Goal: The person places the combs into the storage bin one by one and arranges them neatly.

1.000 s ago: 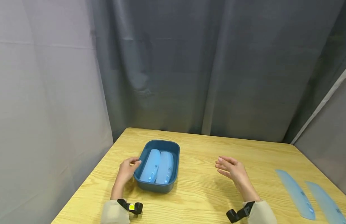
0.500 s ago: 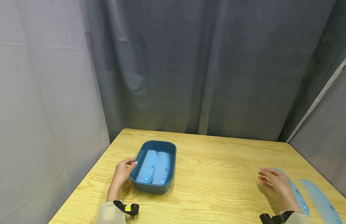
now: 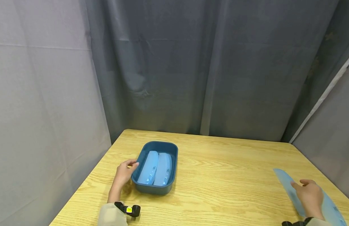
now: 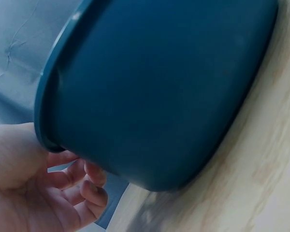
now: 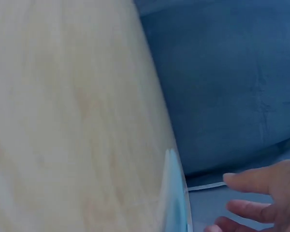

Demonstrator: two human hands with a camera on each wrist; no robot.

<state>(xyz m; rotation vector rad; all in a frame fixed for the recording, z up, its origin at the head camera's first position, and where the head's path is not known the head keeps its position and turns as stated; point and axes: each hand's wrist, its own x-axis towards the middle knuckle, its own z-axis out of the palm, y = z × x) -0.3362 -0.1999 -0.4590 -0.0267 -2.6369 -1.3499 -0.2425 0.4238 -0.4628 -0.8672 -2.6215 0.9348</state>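
Observation:
My left hand (image 3: 124,174) pinches the left rim of a dark blue plastic bin (image 3: 153,189), thumb at the rim. In the left wrist view its fingers (image 4: 94,193) curl beside the bin's outer wall (image 4: 159,96). Two light-blue curved flat pieces with small dark print, one left (image 3: 149,168) and one right (image 3: 163,169), lie side by side inside. Far right, my right hand (image 3: 310,197) hovers over two more such pieces, a left one (image 3: 286,180) and a right one (image 3: 335,211), partly hiding both. Its fingers (image 5: 251,181) are spread and hold nothing.
The light wooden table (image 3: 219,175) runs between the bin and the pieces at right. A dark grey curtain (image 3: 168,78) hangs behind its back edge, and a pale curtain (image 3: 44,94) closes the left side. Black wrist cameras (image 3: 132,210) sit on the sleeves.
My right hand has moved right across the table, from the middle to over the light-blue pieces at far right. The left hand stays at the bin's rim.

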